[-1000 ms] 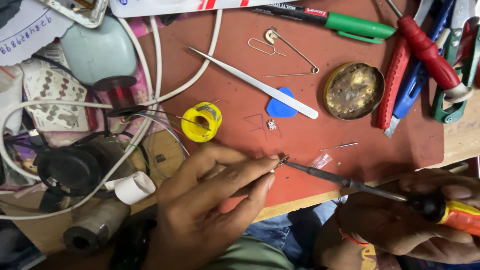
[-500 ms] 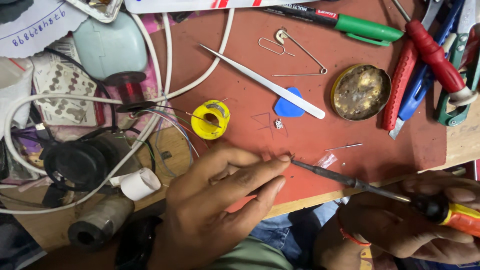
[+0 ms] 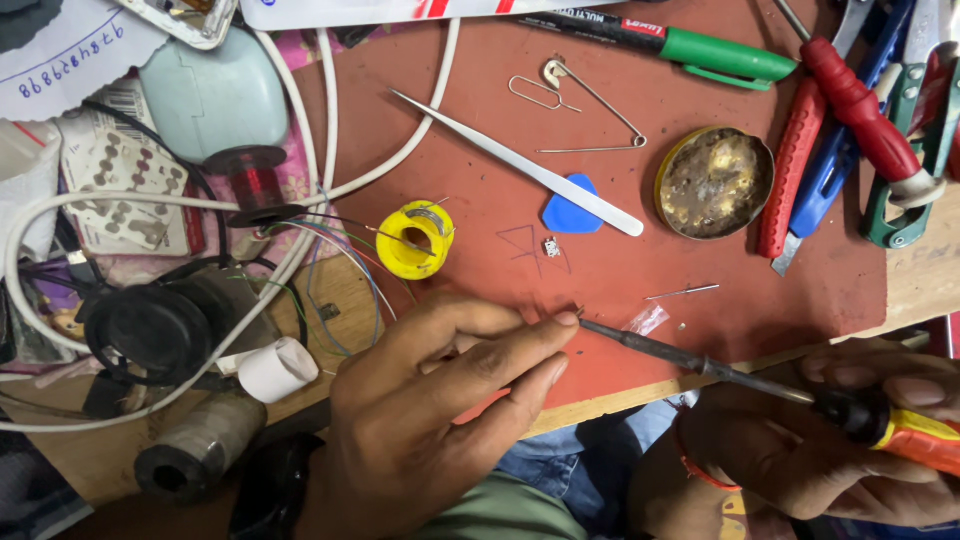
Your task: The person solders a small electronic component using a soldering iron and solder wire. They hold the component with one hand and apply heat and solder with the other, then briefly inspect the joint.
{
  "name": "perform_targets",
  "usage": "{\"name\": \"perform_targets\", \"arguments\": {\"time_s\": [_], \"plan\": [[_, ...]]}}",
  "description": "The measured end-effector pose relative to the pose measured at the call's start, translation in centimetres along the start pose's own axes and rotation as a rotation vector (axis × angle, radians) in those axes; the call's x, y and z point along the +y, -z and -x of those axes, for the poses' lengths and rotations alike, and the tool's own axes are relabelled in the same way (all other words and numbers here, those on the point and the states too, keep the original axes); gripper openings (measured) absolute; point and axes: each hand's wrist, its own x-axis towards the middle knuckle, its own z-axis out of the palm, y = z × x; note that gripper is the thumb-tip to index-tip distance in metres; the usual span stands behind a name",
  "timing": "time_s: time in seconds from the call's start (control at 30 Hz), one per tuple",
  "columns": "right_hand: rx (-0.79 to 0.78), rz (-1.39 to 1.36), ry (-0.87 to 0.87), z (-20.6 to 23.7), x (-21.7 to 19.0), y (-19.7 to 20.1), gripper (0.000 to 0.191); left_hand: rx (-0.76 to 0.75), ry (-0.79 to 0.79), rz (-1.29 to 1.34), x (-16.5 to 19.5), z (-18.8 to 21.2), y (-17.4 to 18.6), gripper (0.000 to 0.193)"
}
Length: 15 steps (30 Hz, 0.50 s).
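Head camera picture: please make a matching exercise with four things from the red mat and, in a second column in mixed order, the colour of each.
Things:
1. solder spool
2. guitar-pick tool
3. tweezers
4. marker cap

Colours:
A. blue
B. green
C. yellow
D. silver

Pairs: 1-C, 2-A, 3-D, 4-B
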Motion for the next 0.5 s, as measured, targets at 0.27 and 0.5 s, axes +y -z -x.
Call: {"name": "perform_targets", "arguments": {"time_s": [0.27,0.5], "plan": [[0.839,0.568,1.68,-14.1,5.9,-8.5,0.043,0.003,0.01,0.0,0.1,-0.1,0.0,0.037],[1.021,0.73,2.14,-18.8,3.8,-14.9,0.024,0.006,0.045,-0.005,0.4,-0.4,0.0,0.036]]}}
